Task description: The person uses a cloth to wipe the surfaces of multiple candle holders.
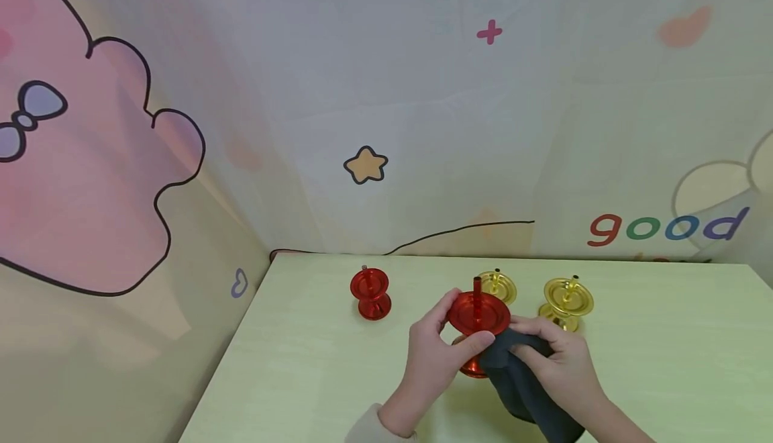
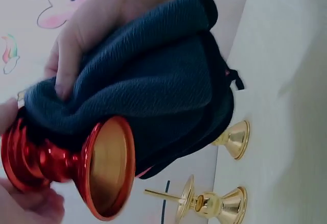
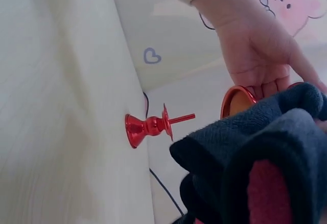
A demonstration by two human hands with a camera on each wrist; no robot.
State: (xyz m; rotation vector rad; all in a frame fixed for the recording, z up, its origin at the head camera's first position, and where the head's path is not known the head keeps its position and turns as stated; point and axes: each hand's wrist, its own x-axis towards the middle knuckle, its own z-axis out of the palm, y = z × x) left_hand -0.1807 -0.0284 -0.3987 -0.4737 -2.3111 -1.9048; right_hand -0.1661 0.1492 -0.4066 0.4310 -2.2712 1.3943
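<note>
My left hand (image 1: 433,350) grips a shiny red metal candlestick (image 1: 468,315) by its dish, with the thumb over the near rim. The candlestick is held above the table, its spike pointing up in the head view. In the left wrist view its flared base (image 2: 108,168) shows a hollow, gold-toned underside. My right hand (image 1: 561,359) pinches a dark blue-grey cloth (image 1: 519,389) between thumb and fingers and presses it against the candlestick's right side. The cloth hangs down in folds, and a pink inner face (image 3: 268,193) shows in the right wrist view.
Another red candlestick (image 1: 370,288) stands at the back left of the pale green table (image 1: 290,362). Two gold candlesticks stand at the back right; one (image 1: 568,297) shows well, the other (image 1: 502,287) is partly behind the held one. A printed curtain (image 1: 423,114) borders the table's back.
</note>
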